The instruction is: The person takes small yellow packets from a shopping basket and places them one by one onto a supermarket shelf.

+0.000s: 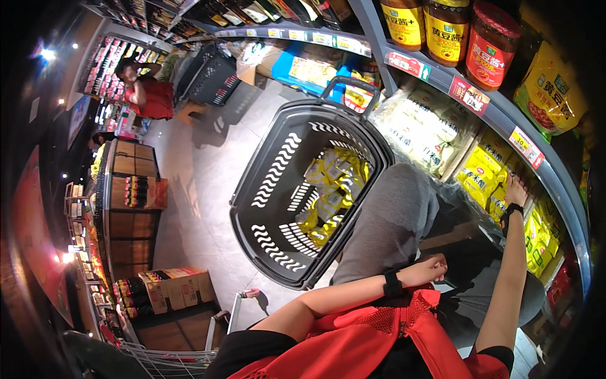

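Note:
My right hand (516, 191) reaches under the shelf edge to the yellow packets (485, 169) in the bottom row. Its fingers are stretched and slightly apart, touching or just over the packets; I see nothing gripped. Above my lap, my left hand (424, 270) is closed with its fingers curled, and no object shows in it. A black shopping basket (271, 170) stands on the floor to the left of my knee, its handle leaning on the shelf side. Several yellow packets (334, 189) lie in it. Both wrists wear black bands.
White packets in clear wrap (423, 129) sit beside the yellow ones, and yellow-green packets (541, 237) lie nearer. Jars (445, 31) stand on the shelf above. Farther off are another dark basket (205, 72) and a person in red (151, 98). A wire cart (170, 357) is at lower left.

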Available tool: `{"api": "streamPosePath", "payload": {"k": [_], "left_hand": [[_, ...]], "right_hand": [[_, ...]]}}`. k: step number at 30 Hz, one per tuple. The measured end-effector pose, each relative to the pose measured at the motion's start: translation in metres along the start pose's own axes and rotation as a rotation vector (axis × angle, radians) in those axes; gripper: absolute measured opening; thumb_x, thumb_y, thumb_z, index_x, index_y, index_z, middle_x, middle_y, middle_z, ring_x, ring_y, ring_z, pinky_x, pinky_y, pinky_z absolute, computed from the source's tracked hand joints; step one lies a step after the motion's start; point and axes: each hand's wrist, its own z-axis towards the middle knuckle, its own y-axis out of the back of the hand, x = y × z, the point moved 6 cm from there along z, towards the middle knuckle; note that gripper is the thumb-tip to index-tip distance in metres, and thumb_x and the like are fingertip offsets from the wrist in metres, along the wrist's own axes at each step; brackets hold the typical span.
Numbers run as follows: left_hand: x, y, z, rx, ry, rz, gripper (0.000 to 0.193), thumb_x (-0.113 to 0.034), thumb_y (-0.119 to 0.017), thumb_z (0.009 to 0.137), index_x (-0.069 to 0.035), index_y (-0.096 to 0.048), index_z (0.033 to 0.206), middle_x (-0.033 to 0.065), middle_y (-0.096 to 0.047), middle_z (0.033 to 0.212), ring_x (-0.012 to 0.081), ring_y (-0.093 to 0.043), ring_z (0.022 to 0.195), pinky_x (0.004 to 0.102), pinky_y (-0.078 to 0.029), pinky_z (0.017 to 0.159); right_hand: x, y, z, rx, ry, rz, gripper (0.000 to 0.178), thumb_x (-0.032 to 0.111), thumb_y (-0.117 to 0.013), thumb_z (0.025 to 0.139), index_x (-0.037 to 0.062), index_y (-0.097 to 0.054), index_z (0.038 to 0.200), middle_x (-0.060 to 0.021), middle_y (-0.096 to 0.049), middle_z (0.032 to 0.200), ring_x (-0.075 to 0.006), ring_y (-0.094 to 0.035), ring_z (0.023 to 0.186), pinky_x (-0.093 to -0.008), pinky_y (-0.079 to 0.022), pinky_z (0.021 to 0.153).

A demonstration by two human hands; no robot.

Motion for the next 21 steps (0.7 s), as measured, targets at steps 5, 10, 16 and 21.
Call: {"api": "streamPosePath", "payload": {"k": [5, 10, 16, 21], "left_hand": [[-0.007, 0.004, -0.006, 0.031, -0.058, -0.09, 0.014, -0.014, -0.041, 0.084, -0.002, -0.043, 0.089, 0.0057, -0.053, 0.078, 0.011, -0.05, 0.075, 0.0227, -0.04, 0.071], [-0.084, 0.006, -0.035, 0.115, -0.318, -0.122, 0.009, -0.007, -0.043, 0.083, 0.0, -0.046, 0.088, 0.0075, -0.055, 0.08, 0.0122, -0.053, 0.077, 0.0242, -0.042, 0.069], [-0.141, 0.108, -0.101, -0.24, -0.491, -0.222, 0.015, -0.013, -0.042, 0.083, 0.001, -0.046, 0.088, 0.0112, -0.055, 0.079, 0.0181, -0.055, 0.072, 0.0256, -0.044, 0.063], [-0.056, 0.241, -0.133, -0.861, -0.148, 0.214, 0.02, -0.018, -0.044, 0.081, -0.001, -0.048, 0.091, 0.0066, -0.056, 0.08, 0.0142, -0.054, 0.072, 0.0234, -0.043, 0.062]], "right_hand": [[0.021, -0.001, -0.002, 0.085, -0.008, 0.153, 0.044, 0.033, -0.043, 0.079, 0.0139, -0.036, 0.119, -0.0139, -0.042, 0.115, -0.0357, -0.042, 0.101, -0.0433, -0.034, 0.085], [0.011, -0.002, -0.008, -0.123, 0.14, 0.375, 0.049, 0.027, -0.051, 0.075, 0.0123, -0.036, 0.119, -0.0157, -0.042, 0.115, -0.0321, -0.042, 0.104, -0.0417, -0.034, 0.086], [0.097, 0.08, -0.084, -0.218, 0.413, 0.644, 0.043, 0.018, -0.052, 0.076, 0.0053, -0.04, 0.115, -0.0222, -0.037, 0.118, -0.0367, -0.038, 0.106, -0.0393, -0.033, 0.088], [0.14, 0.084, -0.142, -0.092, 0.623, 0.54, 0.046, 0.021, -0.052, 0.076, 0.0057, -0.038, 0.117, -0.0185, -0.037, 0.119, -0.033, -0.036, 0.109, -0.0376, -0.03, 0.091]]}}
